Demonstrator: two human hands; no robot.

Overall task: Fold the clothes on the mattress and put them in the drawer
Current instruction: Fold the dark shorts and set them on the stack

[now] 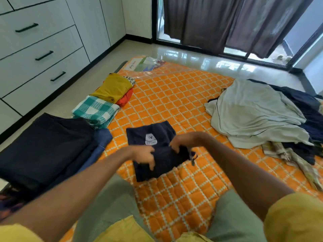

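Note:
A small navy garment (153, 137) with a grey logo lies on the orange checked mattress (183, 102), partly folded over itself. My left hand (145, 155) rests on its near left part, fingers curled down onto the cloth. My right hand (180, 143) grips a bunched fold of the navy cloth at the right. Folded items line the mattress's left edge: a dark stack (43, 149), a teal checked cloth (96, 110), a mustard garment (113, 87) over a red one (125, 99). An unfolded heap with a pale grey garment (253, 112) on top lies at the right.
White drawers with black handles (43, 55) run along the left wall, all closed. A strip of tiled floor (73, 95) separates them from the mattress. Dark curtains (227, 20) hang over a glass sliding door at the back. A plastic packet (145, 64) lies at the mattress's far end.

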